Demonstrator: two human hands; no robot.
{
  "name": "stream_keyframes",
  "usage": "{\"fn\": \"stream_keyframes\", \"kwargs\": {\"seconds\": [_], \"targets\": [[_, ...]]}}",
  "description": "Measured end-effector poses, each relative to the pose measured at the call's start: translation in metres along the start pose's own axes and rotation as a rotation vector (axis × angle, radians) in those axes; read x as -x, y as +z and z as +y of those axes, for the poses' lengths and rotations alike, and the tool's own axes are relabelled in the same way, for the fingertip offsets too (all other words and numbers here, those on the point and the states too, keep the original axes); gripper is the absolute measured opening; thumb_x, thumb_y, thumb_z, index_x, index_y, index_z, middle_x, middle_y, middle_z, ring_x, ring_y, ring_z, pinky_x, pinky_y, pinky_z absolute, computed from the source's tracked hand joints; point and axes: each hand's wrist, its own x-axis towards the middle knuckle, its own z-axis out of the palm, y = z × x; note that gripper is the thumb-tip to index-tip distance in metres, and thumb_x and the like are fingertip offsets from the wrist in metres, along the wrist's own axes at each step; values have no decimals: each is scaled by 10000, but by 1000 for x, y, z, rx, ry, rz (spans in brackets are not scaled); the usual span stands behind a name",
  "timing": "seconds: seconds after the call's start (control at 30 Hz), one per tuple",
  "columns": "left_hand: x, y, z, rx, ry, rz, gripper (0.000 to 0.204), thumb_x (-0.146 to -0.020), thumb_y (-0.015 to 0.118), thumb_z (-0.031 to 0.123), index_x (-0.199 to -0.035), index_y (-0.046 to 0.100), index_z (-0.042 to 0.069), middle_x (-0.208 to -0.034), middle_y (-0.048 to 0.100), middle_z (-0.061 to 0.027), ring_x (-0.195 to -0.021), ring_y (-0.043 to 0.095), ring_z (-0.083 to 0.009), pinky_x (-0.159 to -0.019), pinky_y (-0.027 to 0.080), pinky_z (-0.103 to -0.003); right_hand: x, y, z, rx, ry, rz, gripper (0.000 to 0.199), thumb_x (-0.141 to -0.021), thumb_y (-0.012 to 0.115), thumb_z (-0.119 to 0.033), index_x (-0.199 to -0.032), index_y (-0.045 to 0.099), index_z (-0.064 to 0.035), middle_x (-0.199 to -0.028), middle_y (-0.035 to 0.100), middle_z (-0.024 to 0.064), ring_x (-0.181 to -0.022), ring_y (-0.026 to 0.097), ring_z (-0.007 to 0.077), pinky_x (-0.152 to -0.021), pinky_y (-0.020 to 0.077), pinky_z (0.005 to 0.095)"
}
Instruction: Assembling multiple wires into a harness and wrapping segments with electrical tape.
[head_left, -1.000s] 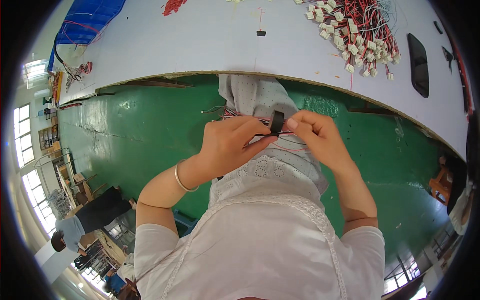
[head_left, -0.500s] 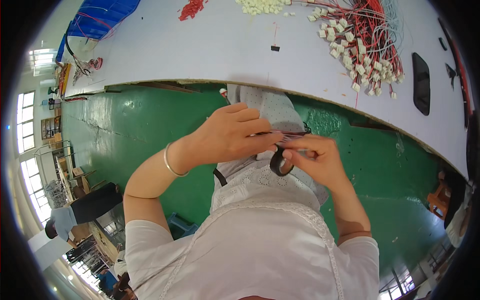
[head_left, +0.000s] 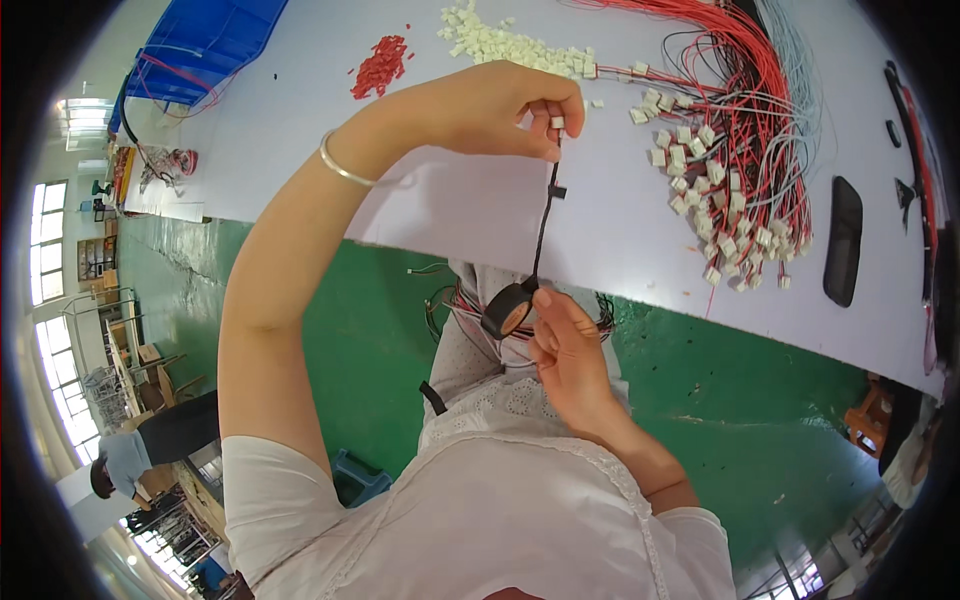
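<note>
My left hand (head_left: 505,105) is stretched out over the table, its fingers closed on a small white plug connector (head_left: 558,123). From the connector a thin black cable (head_left: 544,225) runs taut toward me to my right hand (head_left: 570,350). That hand, above my lap at the table's edge, pinches the cable's near end together with a roll of black tape (head_left: 507,310). A small black piece (head_left: 559,192) shows beside the cable, at a dark mark on the tabletop. Across my lap lies a bundle of red, black and white wires (head_left: 465,305), partly hidden behind the roll and my hand.
On the white table (head_left: 450,200) lie red pieces (head_left: 380,68), loose white connectors (head_left: 500,38) and a heap of wires with white connectors (head_left: 725,220). A blue bin (head_left: 210,45) is far left; a dark oblong object (head_left: 845,240) lies right. A person (head_left: 130,460) is at the left.
My left hand has moved up and away over the table with the connector. The right hand has dropped slightly left with the tape roll, and the cable is now stretched between them.
</note>
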Motion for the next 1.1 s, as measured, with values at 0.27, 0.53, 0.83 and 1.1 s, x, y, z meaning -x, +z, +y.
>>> {"fn": "stream_keyframes", "kwargs": {"seconds": [0.27, 0.53, 0.83, 1.1], "targets": [[-22, 12, -37, 52, 45, -32, 135, -829, 682, 43, -939, 605, 54, -822, 594, -23, -744, 546, -160, -696, 463, -295, -12, -4, -4, -32, 26, -27, 222, -982, 591, -166, -761, 577, -155, -595, 331, -90, -533, 271, 21, -495, 224, 222], [-18, 16, -36, -132, 94, 69, 152, -803, 679, 11, -912, 585, 60, -892, 607, -49, -815, 587, -224, -734, 492, -358, -13, -3, -5, -16, 34, -14, 221, -989, 579, -167, -772, 587, -131, -594, 355, -86, -534, 289, 12, -485, 232, 211], [90, 93, 67, -152, 281, 74, 314, -721, 712, 39, -1021, 632, 78, -980, 617, -69, -891, 597, -284, -753, 485, -417, 15, -21, -6, 311, -174, -62, 101, -947, 643, -116, -1001, 697, -50, -614, 484, -83, -510, 337, 8, -483, 273, 195], [145, 141, 107, -163, -1, 358, 254, -749, 750, 2, -975, 635, 25, -757, 583, -79, -614, 563, -256, -536, 457, -359, 50, -33, -9, 605, -535, -152, 134, -961, 631, -143, -949, 651, -11, -629, 485, -63, -564, 393, 29, -529, 319, 216]]}}
